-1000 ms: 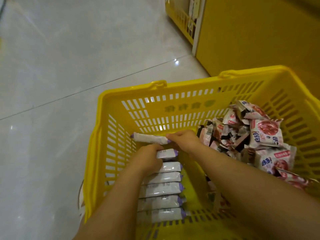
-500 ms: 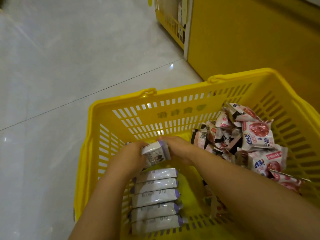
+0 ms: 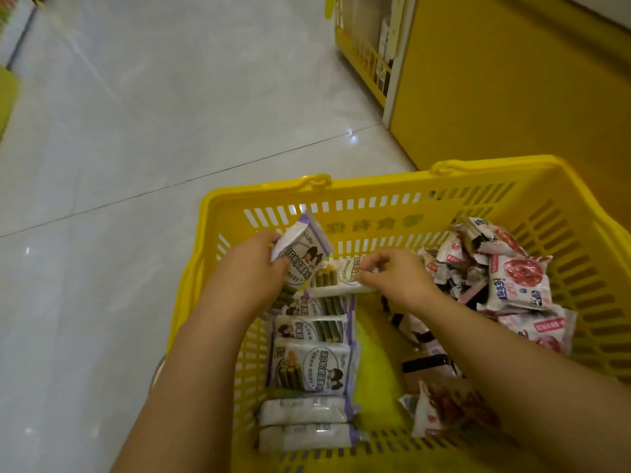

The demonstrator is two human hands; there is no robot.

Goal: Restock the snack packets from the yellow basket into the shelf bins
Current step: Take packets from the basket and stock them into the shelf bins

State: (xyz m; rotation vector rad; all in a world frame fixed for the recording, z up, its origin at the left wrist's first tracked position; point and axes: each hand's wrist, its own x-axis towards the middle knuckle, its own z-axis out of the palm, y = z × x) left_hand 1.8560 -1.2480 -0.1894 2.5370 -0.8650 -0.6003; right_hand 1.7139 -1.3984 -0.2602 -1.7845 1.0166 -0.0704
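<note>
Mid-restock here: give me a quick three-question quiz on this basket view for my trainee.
1. True or false: the left hand grips a purple-edged packet.
2. Multiple choice: in the yellow basket, the pink packets are piled A) along its left wall, B) towards its right wall, C) hanging over its rim.
3. Short answer: what does the right hand pinch?
Key: 1 true; 2 B; 3 a second purple-edged packet, at the far end of the row of packets.
</note>
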